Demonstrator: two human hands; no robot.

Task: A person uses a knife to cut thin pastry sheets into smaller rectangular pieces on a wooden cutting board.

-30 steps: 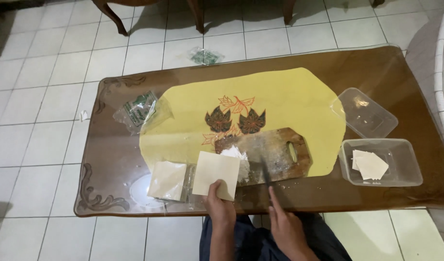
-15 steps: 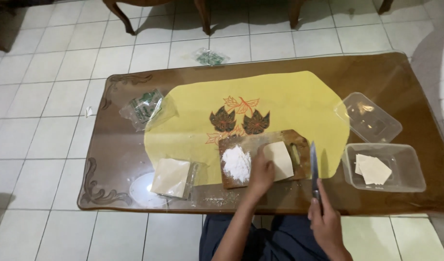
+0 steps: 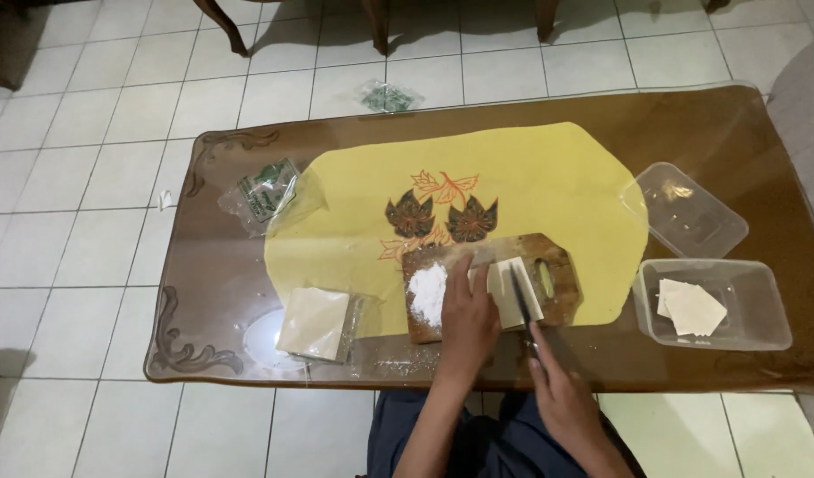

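The pale square wrapper stack [image 3: 511, 292] is pinned flat on the wooden cutting board [image 3: 562, 274] by the spread left hand [image 3: 467, 323], beside a flour heap [image 3: 427, 292], so the knife [image 3: 520, 296], gripped in the closed fingers of the right hand [image 3: 562, 394], is set across it.

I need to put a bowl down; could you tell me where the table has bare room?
Free: the yellow mat above the cutting board, and the table behind it. Crowded: around the board, the wrapper stack and both containers.
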